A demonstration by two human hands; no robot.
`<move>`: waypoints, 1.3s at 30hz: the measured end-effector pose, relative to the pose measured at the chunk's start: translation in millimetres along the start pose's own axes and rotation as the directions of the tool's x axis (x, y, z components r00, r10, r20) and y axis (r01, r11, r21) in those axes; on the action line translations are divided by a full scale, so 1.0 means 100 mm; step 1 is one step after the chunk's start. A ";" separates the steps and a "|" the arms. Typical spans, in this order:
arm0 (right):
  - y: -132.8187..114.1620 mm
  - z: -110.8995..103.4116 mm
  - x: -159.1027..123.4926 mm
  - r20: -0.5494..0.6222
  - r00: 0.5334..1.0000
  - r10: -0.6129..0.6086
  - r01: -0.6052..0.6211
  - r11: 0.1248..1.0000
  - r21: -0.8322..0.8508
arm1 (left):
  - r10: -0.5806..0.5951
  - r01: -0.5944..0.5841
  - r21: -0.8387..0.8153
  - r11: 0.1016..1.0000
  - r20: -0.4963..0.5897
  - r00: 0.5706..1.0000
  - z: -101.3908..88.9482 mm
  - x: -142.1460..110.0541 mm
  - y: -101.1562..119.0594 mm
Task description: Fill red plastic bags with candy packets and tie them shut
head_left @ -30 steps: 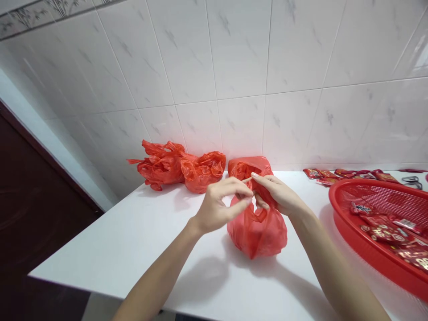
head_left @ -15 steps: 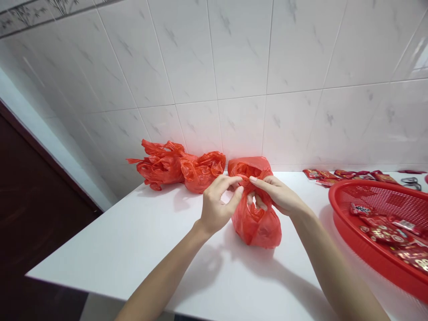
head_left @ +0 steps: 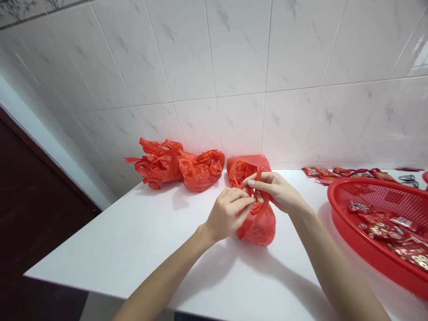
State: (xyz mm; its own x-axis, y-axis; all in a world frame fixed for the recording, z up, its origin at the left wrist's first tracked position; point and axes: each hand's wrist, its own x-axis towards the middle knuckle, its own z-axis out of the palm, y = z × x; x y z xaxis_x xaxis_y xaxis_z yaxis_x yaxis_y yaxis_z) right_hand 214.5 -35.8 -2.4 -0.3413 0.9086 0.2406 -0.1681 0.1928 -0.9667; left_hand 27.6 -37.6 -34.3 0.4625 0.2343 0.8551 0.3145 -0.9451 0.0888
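A red plastic bag (head_left: pixel 257 228) with a rounded, filled bottom rests on the white table, its handles drawn up between my hands. My left hand (head_left: pixel 229 209) pinches one handle from the left side. On the right, my right hand (head_left: pixel 276 189) grips the other handle, with a strip of red plastic standing up above its fingertips. The handles cross where the fingertips meet; fingers partly hide that spot. Just behind, another red plastic bag (head_left: pixel 249 161) lies against the wall with its mouth towards me.
More red plastic bags (head_left: pixel 202 171) sit by the tiled wall at the left. At the right stands a red basket (head_left: pixel 347 223) holding several red snack packets (head_left: pixel 384 232). Behind it lie more packets (head_left: pixel 323 174) and a small dark metal item (head_left: pixel 408 180). The white table's (head_left: pixel 100 254) front edge is near me.
My fingers have drawn the bag's top into narrower strands, and the handles now cross. My left hand has shifted right and down, fingers closer together. The bag looks more gathered at its neck.
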 end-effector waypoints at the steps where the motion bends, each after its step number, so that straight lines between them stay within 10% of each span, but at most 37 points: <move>1: 0.00 -0.01 0.00 -0.002 1.000 0.000 0.000 1.000 -0.002 | -0.022 0.023 -0.027 0.999 0.028 0.999 0.00 -0.01 -0.01; 6: -0.05 0.00 -0.03 0.019 1.000 -0.008 0.010 0.996 -0.093 | -0.297 0.305 -0.348 0.887 0.076 0.952 -0.08 0.04 -0.07; 11: -0.12 0.10 -0.11 0.079 0.997 -0.013 0.033 0.965 -0.260 | -0.636 0.569 -0.627 0.531 0.149 0.757 -0.05 0.12 -0.17; 23: -0.24 0.16 -0.27 -0.004 0.951 -0.310 0.217 0.675 -0.705 | -0.537 0.704 -0.702 0.105 0.556 0.634 0.09 0.14 -0.21; 31: -0.21 0.17 -0.26 0.091 0.942 -0.324 0.294 0.661 -0.690 | -0.570 0.656 -0.715 -0.243 0.652 0.500 0.09 0.18 -0.18; 39: -0.18 0.07 -0.20 0.049 0.808 -0.587 0.376 0.449 -0.810 | -0.785 0.527 -0.845 -0.095 0.389 0.482 -0.03 0.31 -0.17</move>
State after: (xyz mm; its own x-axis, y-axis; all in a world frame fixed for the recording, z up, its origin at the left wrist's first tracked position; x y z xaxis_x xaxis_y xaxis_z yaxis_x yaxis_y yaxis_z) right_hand 218.1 -59.7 10.7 -0.2225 0.6027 0.7663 0.5457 0.7283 -0.4144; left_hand 34.3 -15.1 -7.4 0.2983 0.9435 0.1441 -0.4864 0.0203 0.8735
